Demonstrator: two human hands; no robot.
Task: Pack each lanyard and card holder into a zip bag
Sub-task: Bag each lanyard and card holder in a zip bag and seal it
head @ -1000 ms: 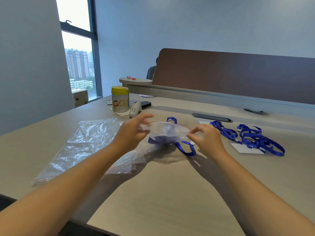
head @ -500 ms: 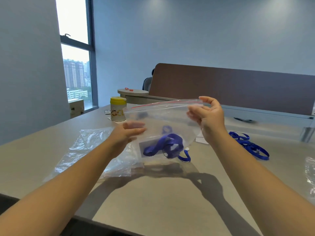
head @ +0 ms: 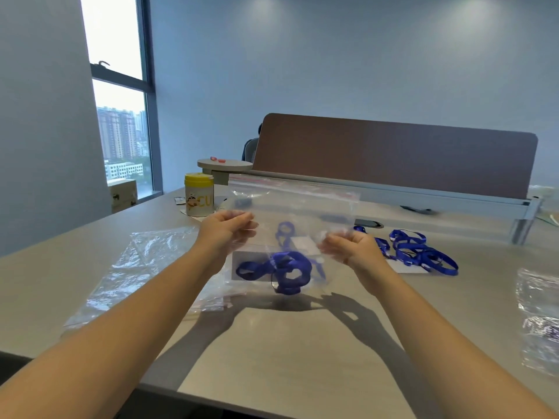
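The left hand (head: 225,228) pinches the left side of the clear zip bag (head: 292,213), fingers curled onto the film, and the right hand (head: 348,247) grips its right side the same way, so the bag hangs upright above the worktop (head: 287,352) with its zip strip uppermost. Inside, at the bottom, sits a bunched blue lanyard (head: 282,269) with a card holder (head: 248,263) (pale, partly hidden by the ribbon). The film looks thin, slippery and floppy, the load light, so the firmer zip strip seems the best place to hold. Left lie spare bags (head: 142,267); right, more lanyards (head: 420,251).
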